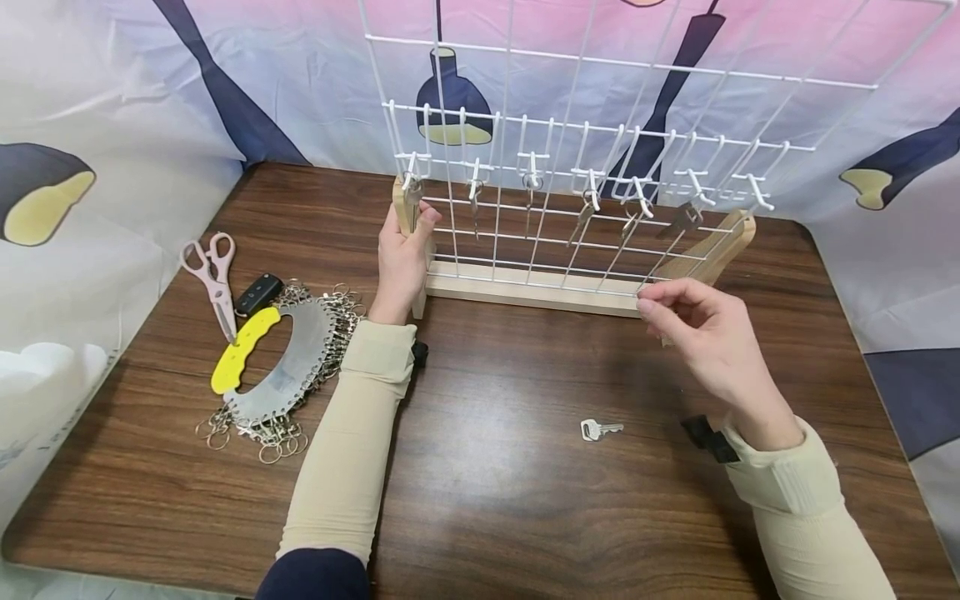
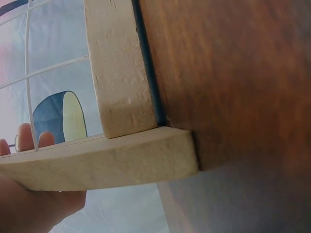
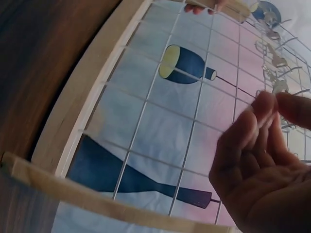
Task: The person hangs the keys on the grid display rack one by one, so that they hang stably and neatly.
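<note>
A white wire grid rack (image 1: 525,237) stands on a wooden base (image 1: 532,293), with several keys (image 1: 686,218) hanging from its hooks. My left hand (image 1: 401,267) grips the wooden side piece (image 2: 97,167) at the rack's left end. In the left wrist view, fingertips (image 2: 25,137) show past that wood. My right hand (image 1: 697,329) hovers in front of the base's right end, fingers loosely bent, thumb and index tips close together; I see nothing between them. Below it on the table lies a loose key (image 1: 600,430). The rightmost hook (image 1: 753,190) bears no visible key.
Pink-handled scissors (image 1: 213,279), a black car key fob (image 1: 259,294) and a yellow-handled metal key holder (image 1: 288,367) with several clips and rings lie left of my left forearm. Patterned cloth (image 1: 330,83) hangs behind the wooden table (image 1: 480,517).
</note>
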Tool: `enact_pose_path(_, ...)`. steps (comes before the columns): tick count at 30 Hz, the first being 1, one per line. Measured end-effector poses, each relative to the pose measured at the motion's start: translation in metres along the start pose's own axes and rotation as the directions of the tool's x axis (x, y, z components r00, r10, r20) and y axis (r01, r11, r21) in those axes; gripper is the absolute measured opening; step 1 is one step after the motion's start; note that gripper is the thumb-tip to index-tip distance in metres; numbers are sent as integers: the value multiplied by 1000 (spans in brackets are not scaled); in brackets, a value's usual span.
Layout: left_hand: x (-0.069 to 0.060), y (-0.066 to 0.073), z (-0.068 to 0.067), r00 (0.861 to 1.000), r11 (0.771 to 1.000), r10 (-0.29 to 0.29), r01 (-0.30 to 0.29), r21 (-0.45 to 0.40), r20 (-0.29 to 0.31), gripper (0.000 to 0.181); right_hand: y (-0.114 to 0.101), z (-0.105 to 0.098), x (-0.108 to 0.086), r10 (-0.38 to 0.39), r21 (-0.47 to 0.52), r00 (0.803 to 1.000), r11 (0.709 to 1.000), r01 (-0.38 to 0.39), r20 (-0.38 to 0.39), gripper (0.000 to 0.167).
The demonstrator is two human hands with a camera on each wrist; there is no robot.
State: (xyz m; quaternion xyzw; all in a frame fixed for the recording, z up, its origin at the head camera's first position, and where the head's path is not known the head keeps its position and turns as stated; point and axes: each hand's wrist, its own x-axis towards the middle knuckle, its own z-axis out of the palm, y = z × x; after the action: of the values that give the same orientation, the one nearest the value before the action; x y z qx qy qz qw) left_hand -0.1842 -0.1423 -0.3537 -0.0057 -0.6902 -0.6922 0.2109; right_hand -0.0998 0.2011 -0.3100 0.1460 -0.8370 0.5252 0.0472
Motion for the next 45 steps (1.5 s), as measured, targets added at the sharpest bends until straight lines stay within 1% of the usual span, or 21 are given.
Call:
enact_pose_path(1, 0, 0, 0, 1000, 1000, -1, 1, 1, 0, 25, 1, 0, -2, 7, -61, 1000, 998, -6, 22, 14)
enact_pose_path(3, 1, -1, 0, 1000, 1000, -4, 4, 4, -5, 25, 4, 2, -5, 23, -152, 995, 988, -7, 101, 14)
enact_pose_path(4, 1, -3, 0, 1000, 1000, -5, 5, 4, -7, 24, 6, 3, -7, 30, -190, 987, 982, 0, 155, 14)
enact_pose_path(5, 2, -4, 0, 1000, 1000, -7, 7, 9, -10, 24, 9, 4, -9, 39, -220, 976, 976, 9, 215, 15)
enact_pose_path(6, 3, -6, 0, 1000, 1000, -6, 6, 15, -13, 24, 11, 6, -11, 47, -247, 959, 969, 25, 280, 17)
enact_pose_path(8, 4, -9, 0, 1000, 1000, -4, 4, 16, -16, 24, 17, 10, -15, 60, -278, 912, 959, 61, 406, 21)
enact_pose_path(10, 4, -11, 0, 1000, 1000, 4, -4, 19, -17, 24, 21, 15, -20, 77, -296, 862, 951, 87, 502, 25)
enact_pose_path(11, 4, -11, 0, 1000, 1000, 3, -3, 15, -17, 23, 23, 17, -22, 79, -307, 841, 946, 107, 536, 26)
enact_pose_path(13, 4, -11, -1, 1000, 1000, 13, -13, 8, -18, 20, 26, 21, -25, 86, -331, 810, 933, 138, 580, 28)
enact_pose_path(14, 4, -11, -1, 1000, 1000, 18, -18, 9, -18, 18, 27, 23, -26, 91, -343, 799, 927, 150, 595, 29)
enact_pose_path(19, 3, -11, -1, 999, 1000, 28, -28, -3, -18, 16, 28, 34, -32, 119, -415, 761, 886, 208, 638, 34)
enact_pose_path(22, 3, -11, 0, 1000, 1000, 26, -26, -7, -16, 17, 28, 39, -35, 143, -451, 749, 864, 225, 647, 33)
enact_pose_path(25, 3, -10, 0, 1000, 1000, 21, -21, -8, -14, 18, 29, 43, -36, 150, -464, 746, 855, 232, 649, 29)
enact_pose_path(30, 3, -10, 0, 1000, 1000, 8, -8, -4, -5, 20, 30, 45, -37, 124, -461, 743, 846, 267, 658, 24)
enact_pose_path(31, 3, -8, 0, 1000, 1000, 2, -2, -3, -2, 20, 30, 46, -37, 120, -461, 742, 844, 274, 660, 24)
enact_pose_path(34, -2, 5, 1, 1000, 1000, -2, 2, -5, 5, 20, 31, 47, -37, 112, -463, 742, 839, 285, 661, 24)
enact_pose_path(38, -9, 22, 2, 1000, 1000, -1, 1, -11, 13, 20, 31, 47, -37, 117, -461, 741, 843, 279, 662, 22)
enact_pose_path(45, -10, 23, 2, 1000, 1000, -9, 9, -11, 9, 16, 33, 47, -35, 118, -442, 739, 858, 260, 663, 22)
